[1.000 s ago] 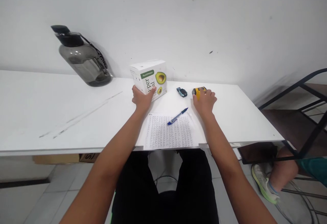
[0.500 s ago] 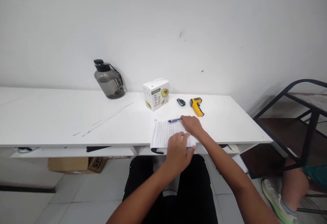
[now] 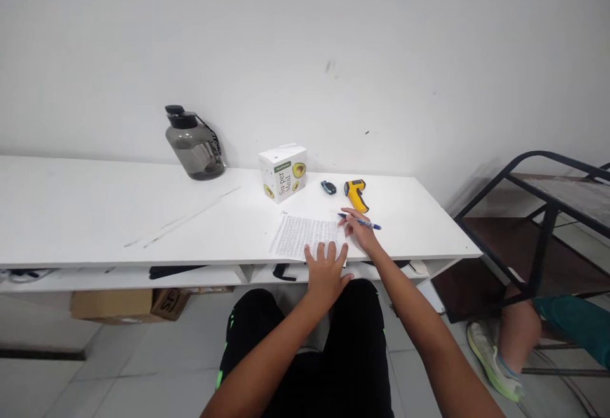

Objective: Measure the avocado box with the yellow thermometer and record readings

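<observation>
A sheet of paper (image 3: 305, 232) covered in rows of handwriting lies at the front edge of the white desk. On its lower edge my left hand (image 3: 328, 273) rests with the fingers spread. My right hand (image 3: 358, 230) is at the sheet's right side, its fingers closed around a blue pen (image 3: 368, 222). The pen lies nearly level across the hand, one end pointing left over the paper and the other sticking out to the right. Just beyond my right hand is a yellow and black infrared thermometer (image 3: 356, 195).
A white box with avocado pictures (image 3: 283, 173) stands behind the paper, with a small dark object (image 3: 328, 187) beside it. Further left is a large grey water bottle (image 3: 194, 148). A cardboard box (image 3: 114, 305) sits under the desk. At right are a black metal frame (image 3: 548, 227) and another person's leg (image 3: 520, 329).
My left hand has come down flat on the paper's lower edge. The pen has turned in my right hand and now extends to the right too. The view has shifted slightly.
</observation>
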The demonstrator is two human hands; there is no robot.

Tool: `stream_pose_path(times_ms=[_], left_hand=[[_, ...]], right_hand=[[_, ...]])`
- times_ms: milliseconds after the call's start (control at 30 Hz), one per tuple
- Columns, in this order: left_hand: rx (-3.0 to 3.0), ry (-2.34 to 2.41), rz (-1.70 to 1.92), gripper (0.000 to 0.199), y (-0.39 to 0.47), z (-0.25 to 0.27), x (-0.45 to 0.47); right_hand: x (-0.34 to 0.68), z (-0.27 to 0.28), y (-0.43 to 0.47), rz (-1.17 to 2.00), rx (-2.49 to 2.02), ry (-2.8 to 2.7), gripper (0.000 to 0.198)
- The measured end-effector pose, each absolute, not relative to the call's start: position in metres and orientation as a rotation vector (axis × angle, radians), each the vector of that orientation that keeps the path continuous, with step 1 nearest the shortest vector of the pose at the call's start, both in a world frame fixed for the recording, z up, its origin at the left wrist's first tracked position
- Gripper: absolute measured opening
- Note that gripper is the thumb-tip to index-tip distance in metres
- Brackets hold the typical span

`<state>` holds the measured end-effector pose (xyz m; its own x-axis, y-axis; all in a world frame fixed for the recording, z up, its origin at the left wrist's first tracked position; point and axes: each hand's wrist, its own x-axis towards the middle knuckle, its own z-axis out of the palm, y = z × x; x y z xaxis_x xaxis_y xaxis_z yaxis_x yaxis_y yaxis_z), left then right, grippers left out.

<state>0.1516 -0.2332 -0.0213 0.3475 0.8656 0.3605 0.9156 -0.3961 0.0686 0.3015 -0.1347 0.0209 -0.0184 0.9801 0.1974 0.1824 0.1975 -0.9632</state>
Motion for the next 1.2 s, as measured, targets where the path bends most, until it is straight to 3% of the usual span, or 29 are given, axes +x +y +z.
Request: stream_pose_path(times_ms=[233,433,1200], left_hand=[[-2.489,-1.677,-0.459,0.076,-0.231,-0.032,0.153],[-2.492,-1.672,-0.421,0.074,-0.229,-0.035,0.152],[-2.511,-1.691,-0.413,0.071,-0.229,-0.037,0.152]], right_hand=[[0.301,0.025,-0.138,0.918,-1.265,-1.605,0.031],[0.297,0.016,-0.135,0.738,-1.467,-1.660,0.045],[0.297,0.017,-0.134,0.810,-1.462,-1.562,0.038]])
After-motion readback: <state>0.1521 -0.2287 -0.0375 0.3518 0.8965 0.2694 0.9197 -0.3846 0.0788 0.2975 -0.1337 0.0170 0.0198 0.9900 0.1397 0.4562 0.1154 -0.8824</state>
